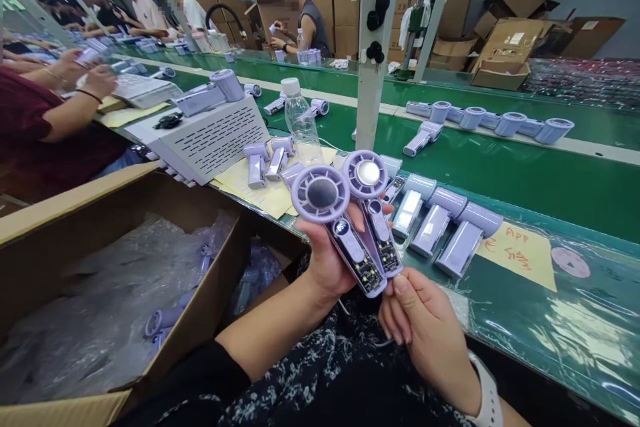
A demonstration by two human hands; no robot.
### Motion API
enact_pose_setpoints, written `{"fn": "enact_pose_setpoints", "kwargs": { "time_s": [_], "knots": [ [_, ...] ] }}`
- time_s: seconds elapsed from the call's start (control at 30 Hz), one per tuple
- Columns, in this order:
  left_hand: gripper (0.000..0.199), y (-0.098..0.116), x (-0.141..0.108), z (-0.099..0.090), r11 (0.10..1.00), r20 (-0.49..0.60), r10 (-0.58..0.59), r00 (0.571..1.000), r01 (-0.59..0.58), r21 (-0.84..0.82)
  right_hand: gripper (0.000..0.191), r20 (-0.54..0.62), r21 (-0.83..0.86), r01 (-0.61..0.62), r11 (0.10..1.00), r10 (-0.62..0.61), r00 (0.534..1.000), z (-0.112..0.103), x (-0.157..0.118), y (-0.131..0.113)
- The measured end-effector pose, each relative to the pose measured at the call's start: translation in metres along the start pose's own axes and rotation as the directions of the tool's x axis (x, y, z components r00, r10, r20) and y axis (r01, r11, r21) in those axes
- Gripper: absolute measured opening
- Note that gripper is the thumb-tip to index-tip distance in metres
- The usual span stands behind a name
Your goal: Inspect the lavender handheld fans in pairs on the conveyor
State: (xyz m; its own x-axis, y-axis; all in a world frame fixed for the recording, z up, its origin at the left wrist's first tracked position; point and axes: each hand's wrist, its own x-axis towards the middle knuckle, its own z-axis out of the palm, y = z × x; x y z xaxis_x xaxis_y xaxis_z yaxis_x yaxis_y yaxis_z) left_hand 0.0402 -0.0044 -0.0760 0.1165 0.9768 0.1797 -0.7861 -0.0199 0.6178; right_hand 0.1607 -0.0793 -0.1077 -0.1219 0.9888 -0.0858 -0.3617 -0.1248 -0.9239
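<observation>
Green bench (590, 330): it runs in front of you, glossy, with clear film over its near part.
Metal box (215, 137): slotted, toward your left.
Yellow papers (267, 199): just right of the box, under two small purple fans (257, 170).
Clear bottle (301, 117): white-capped, beyond those two.
Row of purple fans (434, 230): three side by side, to your right.
Yellow note (530, 257): red handwriting, beside the row.
Pink disc (571, 263): right of the note.

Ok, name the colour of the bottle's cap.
White; it shows best in the head view.
</observation>
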Motion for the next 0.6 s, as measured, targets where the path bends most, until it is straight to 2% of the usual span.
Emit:
{"fn": "enact_pose_setpoints", "kwargs": {
  "time_s": [0.07, 0.1, 0.23, 0.3, 0.37, 0.4, 0.43, 0.47, 0.5, 0.53, 0.57, 0.6],
  "knots": [
    [0.073, -0.005, -0.003, 0.000, 0.999, -0.018, 0.029, 0.999, -0.028, 0.038, 0.042, -0.039, 0.119, -0.004, 0.993, 0.009, 0.999, 0.005, 0.001, 0.008],
    [0.073, -0.007, -0.005, -0.001, 0.998, -0.026, 0.040, 0.999, -0.038, 0.052, 0.043, -0.042, 0.109, 0.001, 0.994, 0.004, 0.999, 0.006, 0.001, 0.010],
    [0.073, -0.006, -0.003, -0.005, 0.998, -0.025, 0.012, 1.000, -0.010, 0.066, 0.041, 0.063, -0.213, 0.069, 0.975, -0.056, 0.996, -0.003, 0.001, -0.001],
    [0.076, -0.001, 0.004, -0.006, 0.998, -0.072, -0.012, 0.997, 0.017, 0.065, 0.037, 0.119, -0.308, 0.180, 0.934, -0.150, 0.981, -0.019, -0.001, -0.017],
    [0.073, 0.004, 0.010, -0.008, 0.997, -0.140, 0.012, 0.990, -0.001, 0.077, 0.034, 0.066, -0.397, 0.286, 0.872, -0.284, 0.957, -0.042, 0.001, -0.034],
    [0.068, 0.005, 0.012, -0.009, 0.996, -0.158, 0.034, 0.987, -0.021, 0.087, 0.033, -0.016, -0.492, 0.311, 0.813, -0.366, 0.931, -0.055, 0.003, -0.041],
    [0.060, 0.007, 0.013, -0.009, 0.995, -0.158, 0.047, 0.986, -0.032, 0.095, 0.033, -0.119, -0.615, 0.297, 0.731, -0.458, 0.881, -0.067, 0.006, -0.047],
    [0.051, 0.007, 0.012, -0.010, 0.995, -0.134, 0.035, 0.990, -0.021, 0.102, 0.031, -0.214, -0.734, 0.239, 0.636, -0.550, 0.807, -0.077, 0.009, -0.051],
    [0.045, 0.008, 0.009, -0.010, 0.994, -0.093, -0.011, 0.996, 0.022, 0.111, 0.027, -0.273, -0.811, 0.174, 0.559, -0.624, 0.733, -0.084, 0.011, -0.052],
    [0.042, 0.008, 0.006, -0.010, 0.987, -0.041, -0.091, 0.995, 0.096, 0.127, 0.026, -0.295, -0.838, 0.143, 0.526, -0.659, 0.692, -0.087, 0.013, -0.052],
    [0.044, 0.007, 0.002, -0.010, 0.972, 0.005, -0.189, 0.982, 0.186, 0.146, 0.030, -0.286, -0.815, 0.166, 0.555, -0.635, 0.718, -0.086, 0.012, -0.049],
    [0.049, 0.007, -0.001, -0.010, 0.948, 0.040, -0.285, 0.958, 0.275, 0.164, 0.035, -0.240, -0.741, 0.220, 0.634, -0.556, 0.796, -0.081, 0.010, -0.045]
  ]
}}
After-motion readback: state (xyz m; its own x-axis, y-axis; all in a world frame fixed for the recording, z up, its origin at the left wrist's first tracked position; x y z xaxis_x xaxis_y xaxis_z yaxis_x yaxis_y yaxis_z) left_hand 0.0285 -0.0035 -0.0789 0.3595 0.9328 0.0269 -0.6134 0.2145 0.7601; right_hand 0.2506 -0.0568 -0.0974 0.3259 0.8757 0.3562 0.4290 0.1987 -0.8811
